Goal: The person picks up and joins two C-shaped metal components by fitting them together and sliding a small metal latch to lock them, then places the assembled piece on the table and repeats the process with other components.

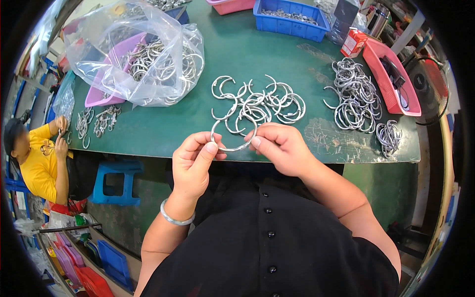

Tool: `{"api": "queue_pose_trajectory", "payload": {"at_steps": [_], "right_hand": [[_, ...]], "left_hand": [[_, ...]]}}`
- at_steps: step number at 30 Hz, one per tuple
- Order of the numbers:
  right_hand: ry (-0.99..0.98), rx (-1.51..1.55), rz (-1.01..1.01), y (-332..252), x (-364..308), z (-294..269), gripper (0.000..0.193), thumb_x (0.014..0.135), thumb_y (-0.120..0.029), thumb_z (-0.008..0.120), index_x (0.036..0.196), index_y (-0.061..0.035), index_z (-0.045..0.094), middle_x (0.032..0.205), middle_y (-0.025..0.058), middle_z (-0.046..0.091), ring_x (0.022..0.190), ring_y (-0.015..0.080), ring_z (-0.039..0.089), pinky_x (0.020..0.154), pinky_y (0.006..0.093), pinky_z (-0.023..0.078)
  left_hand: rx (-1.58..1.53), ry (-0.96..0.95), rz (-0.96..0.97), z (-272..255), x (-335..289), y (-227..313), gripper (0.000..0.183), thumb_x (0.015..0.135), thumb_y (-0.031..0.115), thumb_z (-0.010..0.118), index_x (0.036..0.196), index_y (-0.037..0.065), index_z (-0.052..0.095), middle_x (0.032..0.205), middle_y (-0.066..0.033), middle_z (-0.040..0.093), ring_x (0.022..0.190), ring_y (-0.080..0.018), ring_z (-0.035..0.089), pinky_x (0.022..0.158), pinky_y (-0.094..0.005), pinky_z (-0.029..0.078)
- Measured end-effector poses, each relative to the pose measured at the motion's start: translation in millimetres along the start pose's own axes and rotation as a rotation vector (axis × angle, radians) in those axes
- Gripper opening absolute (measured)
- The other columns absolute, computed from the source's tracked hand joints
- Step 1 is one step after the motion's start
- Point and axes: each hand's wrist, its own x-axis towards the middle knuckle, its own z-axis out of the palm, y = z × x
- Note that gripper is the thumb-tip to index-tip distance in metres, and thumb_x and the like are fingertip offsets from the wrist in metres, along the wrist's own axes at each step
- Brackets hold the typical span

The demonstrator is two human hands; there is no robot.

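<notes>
A silver metal ring (232, 134) with an opening at the top is gripped from both sides, just above the near edge of the green table (163, 128). My left hand (194, 163) pinches its left side and my right hand (281, 147) pinches its right side. A silver bangle sits on my left wrist. Directly behind the held ring lies a loose pile of open rings (262, 101) on the table.
A clear plastic bag (143, 54) of rings rests on a pink tray at the back left. A heap of closed rings (354, 96) lies to the right beside a pink tray (391, 79). A blue bin (292, 20) stands at the back. Another person in yellow (42, 158) handles rings at the left.
</notes>
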Motion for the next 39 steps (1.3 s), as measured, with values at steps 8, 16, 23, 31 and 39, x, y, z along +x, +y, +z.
{"api": "queue_pose_trajectory", "payload": {"at_steps": [8,16,23,31,39], "right_hand": [[-0.083,0.534,0.377,4,-2,-2,0.021,0.087,-0.016,0.046,0.086,-0.0026,0.061,0.072,0.0026,0.058,0.063,0.0084,0.052,0.060,0.0214,0.043],[-0.126,0.532,0.346,3,-2,-6,0.020,0.086,-0.014,0.047,0.089,0.0003,0.061,0.076,0.0062,0.060,0.067,0.0104,0.055,0.063,0.0241,0.045],[-0.130,0.500,0.320,2,-2,-6,0.020,0.086,-0.013,0.046,0.089,0.0005,0.061,0.076,0.0059,0.060,0.067,0.0103,0.055,0.063,0.0241,0.045],[-0.124,0.432,0.313,1,-4,-7,0.019,0.087,-0.016,0.047,0.089,-0.0024,0.060,0.074,0.0005,0.058,0.067,0.0056,0.052,0.063,0.0207,0.045],[-0.117,0.270,0.248,7,-12,-11,0.018,0.084,-0.013,0.050,0.091,0.0008,0.059,0.077,0.0035,0.059,0.070,0.0102,0.055,0.064,0.0238,0.045]], "left_hand": [[-0.273,-0.039,-0.332,-3,15,7,0.014,0.087,0.014,0.048,0.085,0.002,0.054,0.074,-0.0058,0.055,0.059,-0.0107,0.050,0.056,-0.0236,0.041],[-0.309,-0.061,-0.392,-7,19,0,0.013,0.086,0.014,0.048,0.086,0.002,0.054,0.074,-0.0061,0.055,0.059,-0.0111,0.050,0.055,-0.0237,0.041],[-0.291,-0.073,-0.406,-8,19,1,0.013,0.086,0.014,0.049,0.086,0.002,0.054,0.074,-0.0058,0.055,0.060,-0.0112,0.051,0.056,-0.0230,0.042],[-0.188,-0.087,-0.350,-6,17,3,0.013,0.086,0.015,0.050,0.087,0.003,0.054,0.076,-0.0051,0.056,0.062,-0.0110,0.053,0.058,-0.0224,0.044],[-0.008,-0.158,-0.212,3,7,18,0.009,0.086,0.010,0.047,0.087,0.002,0.052,0.080,-0.0063,0.055,0.068,-0.0113,0.053,0.062,-0.0218,0.044]]}}
